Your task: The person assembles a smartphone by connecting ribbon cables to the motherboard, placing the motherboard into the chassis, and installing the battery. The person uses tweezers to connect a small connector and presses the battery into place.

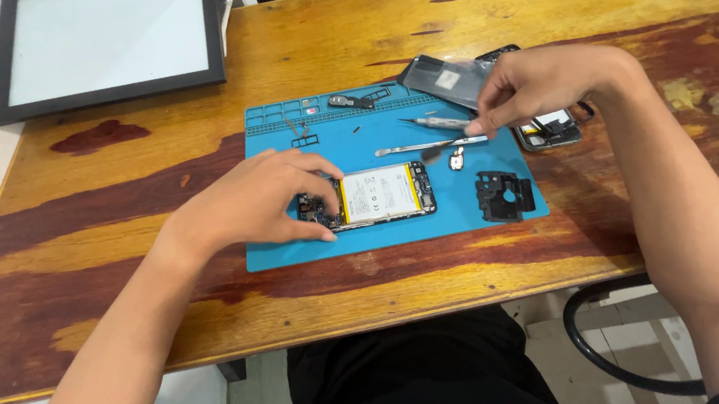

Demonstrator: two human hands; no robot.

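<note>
- The left hand is pinning the opened black smartphone with its white battery exposed near the middle of the blue rubber repair mat, fingers curled over the phone's left end, thumb and fingertips pressing on its edges. If that pressure is slackening, the phone is likely sliding on the mat and the bare circuit board under the fingers is at risk.
- The right hand is hovering over the mat's far right part, fingertips pinched loosely at the thin silver screwdriver; I cannot tell whether it is truly gripping it. A weak pinch is risking a drop onto the battery, which a sharp tip could puncture.
- The silver metal tweezers are lying just beyond the phone on the mat, and a careless sweep could be knocking them off.
- The black plastic cover plate and tiny loose parts by the mat's far-edge compartments are sitting unsecured; a nudge from the wrist could be scattering them onto the wooden table.
- A second dismantled phone is resting just off the mat's right edge, under the right hand, prone to bumping.
</note>
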